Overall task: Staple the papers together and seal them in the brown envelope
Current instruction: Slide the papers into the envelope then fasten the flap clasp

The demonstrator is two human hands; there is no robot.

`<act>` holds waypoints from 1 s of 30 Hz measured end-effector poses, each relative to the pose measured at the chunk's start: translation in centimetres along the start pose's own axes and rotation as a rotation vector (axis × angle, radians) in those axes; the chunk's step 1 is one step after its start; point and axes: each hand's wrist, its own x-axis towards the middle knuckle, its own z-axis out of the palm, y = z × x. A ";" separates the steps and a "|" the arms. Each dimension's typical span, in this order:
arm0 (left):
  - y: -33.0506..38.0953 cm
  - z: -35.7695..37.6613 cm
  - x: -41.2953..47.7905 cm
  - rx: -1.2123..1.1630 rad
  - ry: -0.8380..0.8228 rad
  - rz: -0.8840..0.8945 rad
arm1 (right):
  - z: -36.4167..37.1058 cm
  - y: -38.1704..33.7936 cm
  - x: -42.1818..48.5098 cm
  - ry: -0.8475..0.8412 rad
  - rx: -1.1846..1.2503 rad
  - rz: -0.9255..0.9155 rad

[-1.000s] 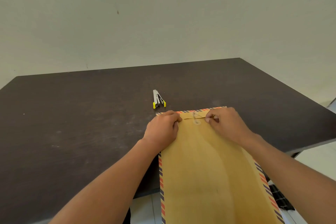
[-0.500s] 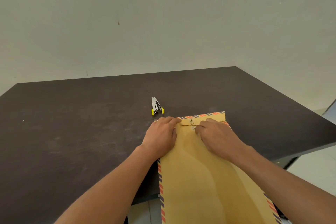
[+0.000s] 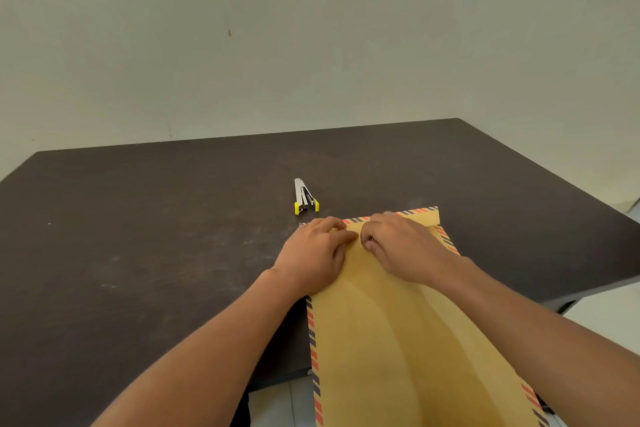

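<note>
Both of your hands sit on the folded flap of the brown envelope (image 3: 398, 333), which overhangs the table (image 3: 138, 253) edge: left hand (image 3: 313, 253) pressing flat, right hand (image 3: 398, 246) curled, pinching something hidden. You're likely sealing; next, fasten the closure without lifting the flap, stapler (image 3: 304, 198) idle beyond.

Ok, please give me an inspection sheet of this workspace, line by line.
Surface: dark table, dusty smears.
Job's things: brown envelope lying flat, near end hanging over the table edge; stapler lying beyond it, untouched; papers not seen.
Clutter: nothing seen.
Hands: left hand and right hand both pressing on the envelope's flap end.
Cables: nothing seen.
Surroundings: plain wall, tiled floor.
</note>
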 end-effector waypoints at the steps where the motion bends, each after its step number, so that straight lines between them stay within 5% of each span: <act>1: 0.0 0.0 -0.1 -0.010 0.009 0.004 | -0.2 0.2 0.7 -0.013 0.013 0.010; 8: -0.1 0.4 -0.4 -0.022 0.082 0.023 | -1.5 2.8 5.7 -0.157 0.165 0.146; 15: -0.1 0.4 -0.3 -0.028 0.088 0.019 | -1.1 4.4 6.2 -0.101 0.379 0.344; 30: 0.2 0.0 -0.1 -0.022 0.027 0.012 | -1.0 6.0 2.9 0.014 0.159 0.316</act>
